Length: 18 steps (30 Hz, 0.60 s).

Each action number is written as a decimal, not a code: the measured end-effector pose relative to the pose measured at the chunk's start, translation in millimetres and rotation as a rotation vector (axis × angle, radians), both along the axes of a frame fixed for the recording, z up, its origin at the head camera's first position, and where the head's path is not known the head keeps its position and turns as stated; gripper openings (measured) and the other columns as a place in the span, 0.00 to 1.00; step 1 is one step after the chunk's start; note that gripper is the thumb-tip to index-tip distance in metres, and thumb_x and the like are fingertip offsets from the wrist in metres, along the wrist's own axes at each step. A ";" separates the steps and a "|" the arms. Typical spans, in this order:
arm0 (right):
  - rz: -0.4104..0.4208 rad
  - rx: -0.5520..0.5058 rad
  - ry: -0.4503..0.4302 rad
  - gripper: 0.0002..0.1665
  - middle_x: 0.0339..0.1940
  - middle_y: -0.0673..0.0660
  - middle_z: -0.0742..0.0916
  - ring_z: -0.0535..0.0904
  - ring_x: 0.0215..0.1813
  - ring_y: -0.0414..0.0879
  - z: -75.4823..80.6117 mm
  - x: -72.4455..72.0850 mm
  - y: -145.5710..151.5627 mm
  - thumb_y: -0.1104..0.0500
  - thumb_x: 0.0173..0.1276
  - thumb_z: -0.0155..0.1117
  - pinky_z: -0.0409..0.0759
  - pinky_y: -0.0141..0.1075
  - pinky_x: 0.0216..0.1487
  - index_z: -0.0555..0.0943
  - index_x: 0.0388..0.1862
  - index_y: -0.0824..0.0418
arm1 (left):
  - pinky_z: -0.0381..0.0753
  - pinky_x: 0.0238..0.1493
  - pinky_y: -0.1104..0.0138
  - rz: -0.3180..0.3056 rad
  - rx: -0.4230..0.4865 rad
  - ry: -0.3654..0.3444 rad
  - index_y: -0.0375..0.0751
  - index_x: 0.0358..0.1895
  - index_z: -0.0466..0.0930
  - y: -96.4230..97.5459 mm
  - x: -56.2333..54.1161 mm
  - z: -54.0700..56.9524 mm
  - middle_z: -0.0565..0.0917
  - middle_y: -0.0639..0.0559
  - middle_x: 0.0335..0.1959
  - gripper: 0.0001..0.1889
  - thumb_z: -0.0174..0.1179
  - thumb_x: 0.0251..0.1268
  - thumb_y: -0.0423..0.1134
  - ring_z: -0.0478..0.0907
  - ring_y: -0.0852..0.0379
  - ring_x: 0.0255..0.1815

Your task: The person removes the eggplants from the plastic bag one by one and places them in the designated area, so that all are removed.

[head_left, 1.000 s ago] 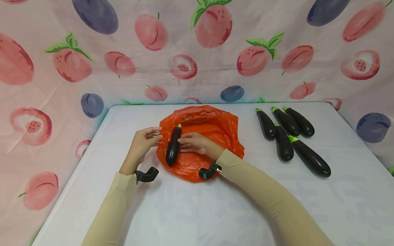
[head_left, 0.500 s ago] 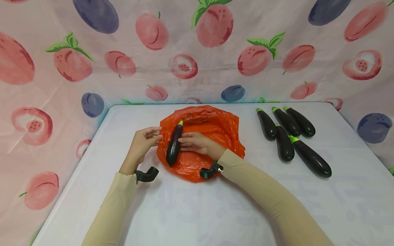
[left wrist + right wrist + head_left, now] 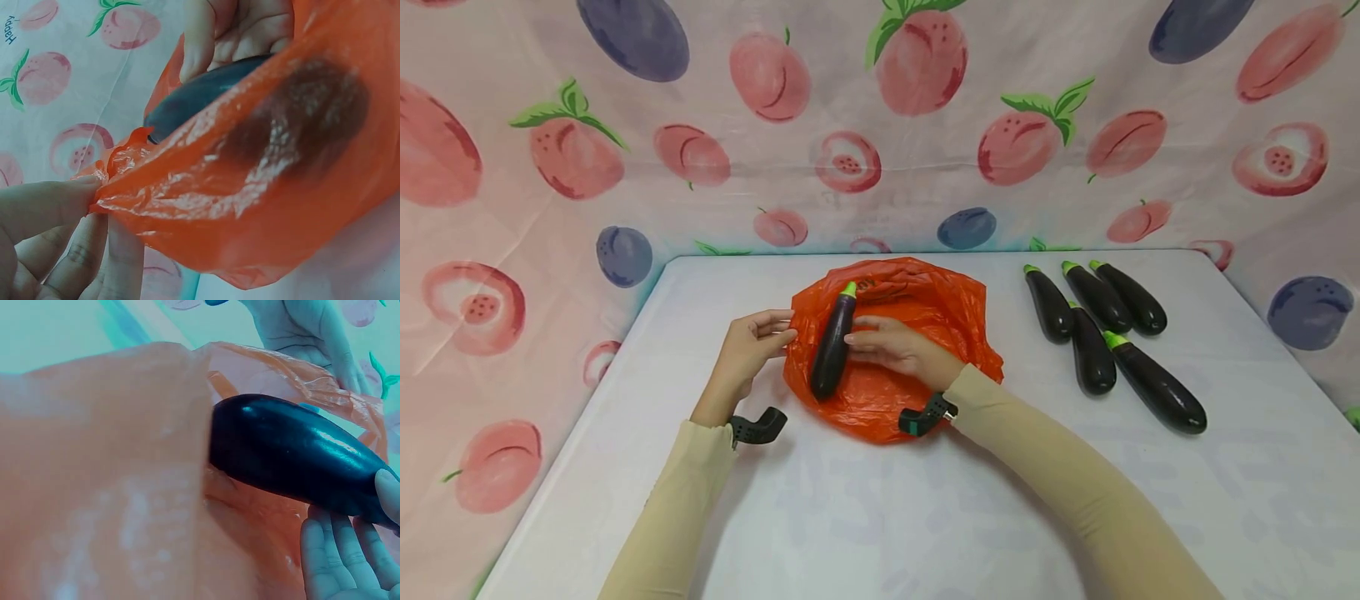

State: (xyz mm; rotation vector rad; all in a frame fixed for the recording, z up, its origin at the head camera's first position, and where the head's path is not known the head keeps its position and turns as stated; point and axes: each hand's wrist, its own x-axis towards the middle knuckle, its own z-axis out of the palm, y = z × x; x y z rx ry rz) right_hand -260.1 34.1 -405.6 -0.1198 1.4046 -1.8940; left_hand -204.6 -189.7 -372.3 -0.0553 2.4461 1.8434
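My left hand point(image 3: 747, 348) pinches the rim of an orange plastic bag point(image 3: 910, 312) between thumb and fingers, plain to see in the left wrist view. My right hand point(image 3: 897, 348) grips a dark purple eggplant point(image 3: 833, 348), thumb on one side and fingers on the other in the right wrist view. Its bright green stem end points away from me. The eggplant's rounded end point(image 3: 250, 434) sits at the bag's opening, partly behind the plastic. Through the bag wall in the left wrist view, a dark rounded shape point(image 3: 312, 112) shows, blurred by the film.
Right of the bag, several more eggplants point(image 3: 1093, 346) lie grouped on the white table point(image 3: 880, 517). A fruit-printed cloth point(image 3: 925, 183) hangs behind and along the sides. Black wrist cameras point(image 3: 758, 427) are strapped to both wrists.
The right hand has shifted slightly to the right, and the eggplant has moved with it, its green end farther from me. My left hand stays in place at the bag's rim.
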 end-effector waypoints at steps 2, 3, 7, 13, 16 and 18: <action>-0.003 -0.004 0.005 0.30 0.68 0.62 0.72 0.69 0.69 0.57 1.6 0.5 2.8 0.67 0.69 0.54 0.66 0.47 0.69 0.62 0.69 0.64 | 0.83 0.38 0.74 -0.001 0.004 0.003 0.30 0.58 0.73 -0.2 0.2 -0.2 0.82 0.55 0.37 0.20 0.58 0.64 0.34 0.80 0.69 0.33; -0.003 -0.005 0.010 0.30 0.68 0.61 0.72 0.69 0.68 0.56 2.5 0.7 4.2 0.66 0.69 0.55 0.66 0.47 0.69 0.63 0.69 0.64 | 0.83 0.38 0.74 -0.001 0.006 0.003 0.30 0.57 0.74 -0.4 0.3 -0.3 0.82 0.56 0.37 0.20 0.58 0.64 0.34 0.80 0.69 0.33; -0.006 -0.019 0.021 0.30 0.69 0.61 0.71 0.68 0.69 0.56 4.3 0.1 8.2 0.66 0.69 0.55 0.65 0.47 0.70 0.63 0.69 0.64 | 0.84 0.38 0.73 -0.005 0.013 0.008 0.29 0.57 0.74 -1.2 0.3 -0.8 0.82 0.58 0.35 0.20 0.58 0.64 0.34 0.80 0.69 0.33; 0.013 -0.024 0.064 0.28 0.69 0.61 0.70 0.70 0.67 0.56 5.2 -0.9 14.2 0.66 0.71 0.52 0.64 0.48 0.71 0.64 0.69 0.65 | 0.84 0.38 0.73 -0.010 0.012 0.015 0.29 0.57 0.74 -1.7 0.5 -0.7 0.82 0.58 0.35 0.19 0.58 0.64 0.34 0.81 0.69 0.32; 0.024 -0.023 0.078 0.28 0.70 0.61 0.70 0.72 0.65 0.54 5.2 -1.8 16.5 0.66 0.71 0.51 0.64 0.49 0.71 0.63 0.69 0.65 | 0.84 0.38 0.72 -0.010 0.013 0.016 0.29 0.57 0.74 -1.5 0.8 -0.4 0.82 0.58 0.35 0.19 0.58 0.64 0.33 0.81 0.69 0.32; 0.025 -0.015 0.081 0.28 0.70 0.61 0.70 0.73 0.64 0.53 5.4 -2.2 17.6 0.65 0.71 0.51 0.64 0.49 0.71 0.62 0.70 0.65 | 0.84 0.38 0.72 -0.010 0.011 0.017 0.29 0.57 0.74 -1.6 1.1 -0.2 0.82 0.58 0.35 0.19 0.58 0.64 0.33 0.81 0.69 0.32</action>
